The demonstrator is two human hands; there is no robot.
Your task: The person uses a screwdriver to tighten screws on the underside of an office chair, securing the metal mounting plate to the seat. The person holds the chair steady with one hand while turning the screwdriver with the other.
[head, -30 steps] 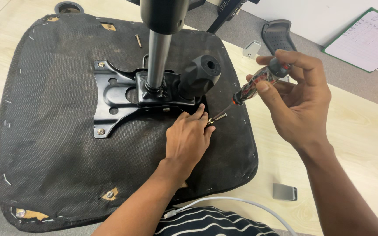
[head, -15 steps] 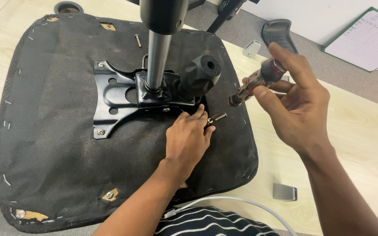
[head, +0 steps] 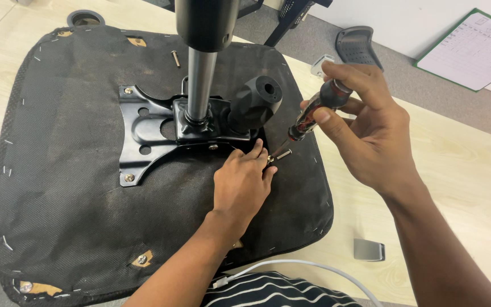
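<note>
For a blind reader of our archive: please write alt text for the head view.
A right hand angles a screwdriver at a screw pinched by the left hand, beside a black metal plate on an upturned chair seat lying on a wooden table.

The scene is bright and evenly lit by soft overhead light. Shadows are faint and short: a soft one lies under the left hand (head: pixel 240 185) on the dark seat underside (head: pixel 69 187). A narrow glare streak runs down the chrome gas-lift column (head: pixel 200 85). The black cylinder top (head: pixel 206 23) is close to the lens and slightly soft. Focus is sharp mid-frame, with mild wide-angle stretching towards the edges.
</note>
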